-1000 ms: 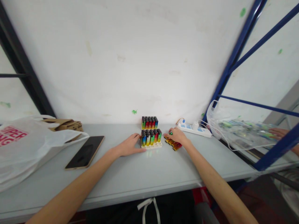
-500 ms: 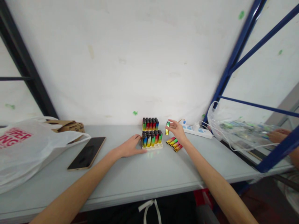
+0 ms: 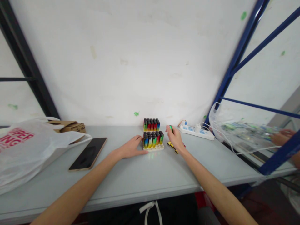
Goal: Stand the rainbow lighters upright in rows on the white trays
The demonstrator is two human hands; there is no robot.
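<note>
My left hand (image 3: pixel 132 147) rests at the left side of a white tray (image 3: pixel 157 148), its thumb along the front edge and its fingers curled against the side. Lighters (image 3: pixel 153 140) with black tops and shiny rainbow-coloured bodies stand upright in the tray's rows, and some front holes at the right show bare. Just right of the tray, my right hand (image 3: pixel 175 139) is closed round a lighter (image 3: pixel 171 127); only its green end shows. Under that hand lie several loose lighters (image 3: pixel 172 147), partly hidden. A second block of upright lighters (image 3: pixel 152 124) stands behind the tray.
On the left are a black phone (image 3: pixel 88 154), a white plastic bag (image 3: pixel 42 150) and brown cardboard (image 3: pixel 72 126). A power strip (image 3: pixel 198 132) with cables lies at the back right. Beyond the blue frame (image 3: pixel 231 68), another person's hand (image 3: pixel 281 136) is near a clear bag.
My right hand has lowered and turned, its fingers closing further round the lighter, and now covers more of the loose lighters. My left hand stays at the tray.
</note>
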